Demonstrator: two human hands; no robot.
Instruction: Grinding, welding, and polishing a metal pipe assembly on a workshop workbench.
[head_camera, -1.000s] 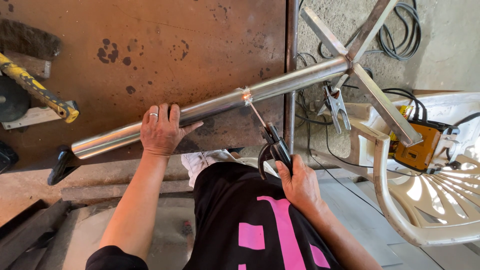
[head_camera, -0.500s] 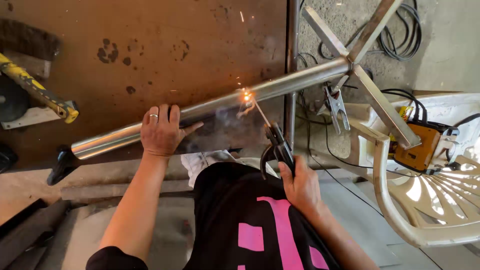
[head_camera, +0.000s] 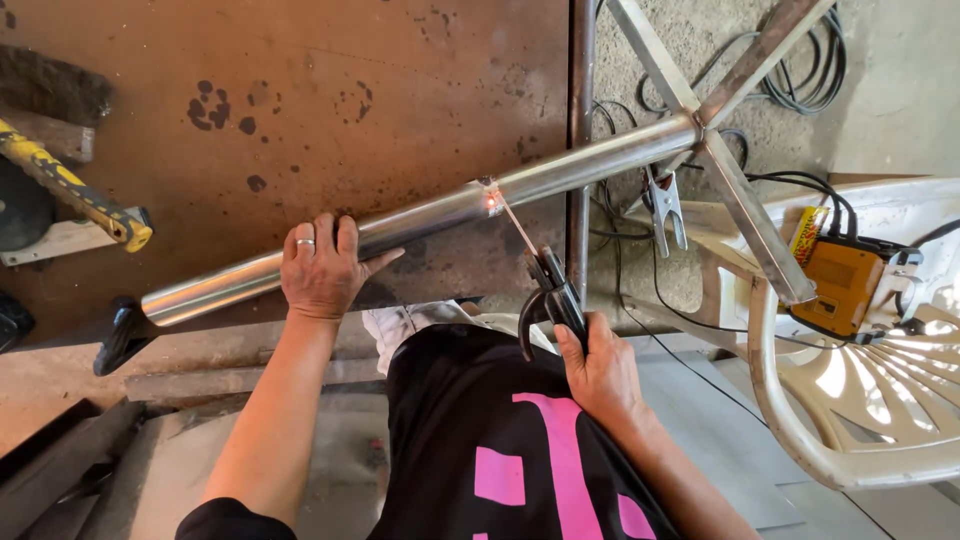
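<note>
Sparks gone, right hand (head_camera: 598, 372) keeps electrode holder (head_camera: 556, 295) angled at pipe (head_camera: 420, 222).

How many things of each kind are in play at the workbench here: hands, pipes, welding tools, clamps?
Hands: 2, the left hand and the right hand
Steel pipe: 1
Electrode holder: 1
Ground clamp: 1
Yellow-handled hammer: 1
Orange welding machine: 1
Total: 7

Bare rusty plate (head_camera: 380, 90) above the pipe (head_camera: 430, 215), hammer (head_camera: 75, 190) far left, cables (head_camera: 800, 70) and chair (head_camera: 860, 400) crowding right
</note>
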